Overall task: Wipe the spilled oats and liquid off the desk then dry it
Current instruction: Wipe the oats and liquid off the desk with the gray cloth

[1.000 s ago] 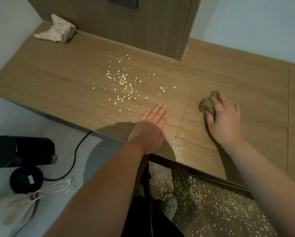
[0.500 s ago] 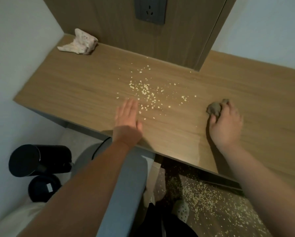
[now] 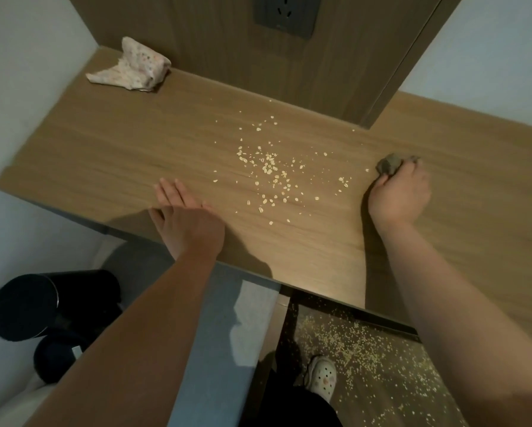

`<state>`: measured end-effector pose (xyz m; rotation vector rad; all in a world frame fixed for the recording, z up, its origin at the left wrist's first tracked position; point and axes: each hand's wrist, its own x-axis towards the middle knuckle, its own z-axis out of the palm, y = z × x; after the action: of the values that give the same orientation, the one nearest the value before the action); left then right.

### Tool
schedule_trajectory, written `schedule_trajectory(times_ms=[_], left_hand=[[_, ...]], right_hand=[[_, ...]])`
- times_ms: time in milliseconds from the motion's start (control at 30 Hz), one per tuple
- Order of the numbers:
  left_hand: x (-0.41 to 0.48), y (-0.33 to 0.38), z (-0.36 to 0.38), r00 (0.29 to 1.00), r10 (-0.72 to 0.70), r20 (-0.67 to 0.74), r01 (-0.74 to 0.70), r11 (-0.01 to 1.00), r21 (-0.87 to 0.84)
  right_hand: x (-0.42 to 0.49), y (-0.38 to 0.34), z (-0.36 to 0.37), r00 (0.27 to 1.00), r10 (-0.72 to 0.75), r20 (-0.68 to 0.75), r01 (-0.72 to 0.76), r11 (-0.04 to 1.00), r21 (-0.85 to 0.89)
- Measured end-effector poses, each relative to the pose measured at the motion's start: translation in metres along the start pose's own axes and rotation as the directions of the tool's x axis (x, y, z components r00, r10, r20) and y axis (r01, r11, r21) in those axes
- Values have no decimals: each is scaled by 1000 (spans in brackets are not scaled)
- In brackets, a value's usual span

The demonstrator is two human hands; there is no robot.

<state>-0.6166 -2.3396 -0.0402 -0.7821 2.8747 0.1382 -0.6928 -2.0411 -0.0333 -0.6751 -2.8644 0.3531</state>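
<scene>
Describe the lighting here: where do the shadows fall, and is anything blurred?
Head view: dim, warm light; the left hand and the right hand, gripping the grey rag, throw dark shadows on the desk beside them; the oats look sharp; the wide lens stretches the picture's corners.

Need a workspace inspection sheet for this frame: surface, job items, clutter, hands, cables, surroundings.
Surface: wooden desk; oats scattered mid-desk between the hands; no liquid plainly visible.
Job's things: grey rag bunched at the right; patterned cloth crumpled at the back left corner, untouched.
Clutter: nothing seen.
Hands: left hand flat on the desk near the front edge, fingers straight; right hand grips the grey rag.
Cables: nothing seen.
Surroundings: wall socket above the desk; black cylindrical appliance on the floor at left; floor oats under the desk; shoe.
</scene>
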Motion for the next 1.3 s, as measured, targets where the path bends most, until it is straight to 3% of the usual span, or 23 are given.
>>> schedule_trajectory(times_ms=[67, 167, 233, 267, 300, 333, 400, 467, 633, 767, 833, 967, 1000, 1167, 1300], left_hand=[[0, 0, -1, 1000, 15, -2, -15, 1000, -7], [2, 0, 0, 997, 75, -12, -75, 997, 3], [2, 0, 0, 997, 81, -5, -81, 997, -1], [2, 0, 0, 997, 78, -6, -78, 997, -5], [2, 0, 0, 997, 76, -12, -76, 997, -5], [2, 0, 0, 997, 74, -20, -74, 997, -9], [1, 0, -1, 997, 70, -28, -71, 997, -20], [1, 0, -1, 997, 70, -28, -70, 997, -29], [0, 0, -1, 996, 61, -65, -65, 995, -73], [1, 0, -2, 997, 51, -65, -57, 993, -101], [0, 0, -1, 996, 50, -69, -57, 992, -112], [2, 0, 1, 995, 43, -92, -56, 988, -146], [1, 0, 1, 994, 42, -98, -56, 987, -153], [2, -1, 2, 993, 43, -106, -59, 987, -151], [2, -1, 2, 994, 39, -103, -54, 988, -145]], right_hand=[[-12, -14, 6, 967, -252, 50, 251, 968, 23], [-28, -12, 5, 759, -626, 180, 618, 780, 104], [-17, 0, -5, 631, -730, 264, 721, 677, 149], [-9, 7, -8, 621, -735, 272, 729, 670, 145], [0, 12, -8, 671, -698, 251, 691, 711, 128], [10, 14, -6, 764, -612, 205, 604, 790, 106], [23, 4, 0, 935, -338, 106, 335, 941, 51], [24, -19, 8, 980, -189, 56, 188, 982, 25], [12, -68, 24, 912, -395, 113, 388, 918, 77], [-8, -63, 16, 708, -684, 176, 643, 727, 239], [-4, -48, 6, 658, -728, 193, 657, 680, 324], [23, -21, 3, 861, -496, 113, 455, 850, 265], [28, -21, 5, 884, -455, 103, 425, 876, 227], [34, -66, 20, 859, -504, 87, 486, 858, 169], [24, -99, 29, 769, -630, 108, 589, 764, 263]])
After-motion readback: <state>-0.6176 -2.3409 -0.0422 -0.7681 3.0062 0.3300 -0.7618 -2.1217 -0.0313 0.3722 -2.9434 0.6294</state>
